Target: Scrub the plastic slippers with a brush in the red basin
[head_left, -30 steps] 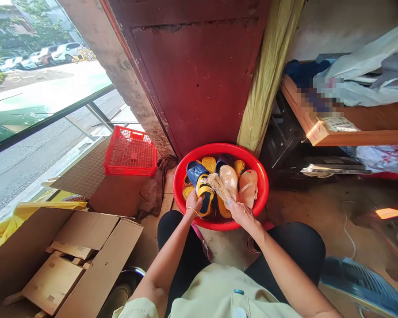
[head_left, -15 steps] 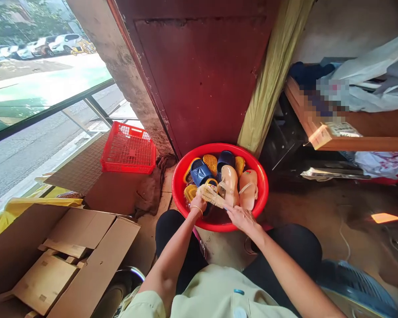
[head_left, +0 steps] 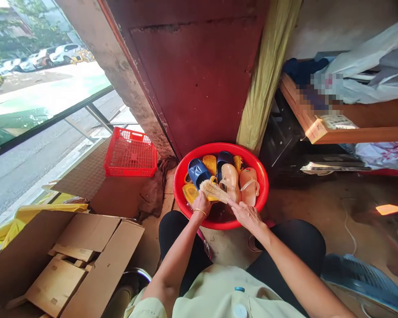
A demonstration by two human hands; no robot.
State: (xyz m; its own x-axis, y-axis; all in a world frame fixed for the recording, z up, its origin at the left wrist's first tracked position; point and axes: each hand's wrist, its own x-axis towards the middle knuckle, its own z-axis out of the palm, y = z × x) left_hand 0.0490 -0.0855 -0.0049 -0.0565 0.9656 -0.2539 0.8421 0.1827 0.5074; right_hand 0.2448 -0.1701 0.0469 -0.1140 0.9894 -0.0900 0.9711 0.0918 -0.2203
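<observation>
Here the right hand (head_left: 247,215) holds a brush (head_left: 213,191) over unbranded slippers (head_left: 199,172).

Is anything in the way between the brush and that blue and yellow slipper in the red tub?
Nothing visible. The right hand holds the brush with its bristles right at the blue and yellow slipper, which the left hand steadies in the red tub.

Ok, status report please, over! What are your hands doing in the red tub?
Right hand shut on scrub brush. Left hand grips blue-and-yellow slipper. Both over red basin. More sandals crowd beside.
</observation>
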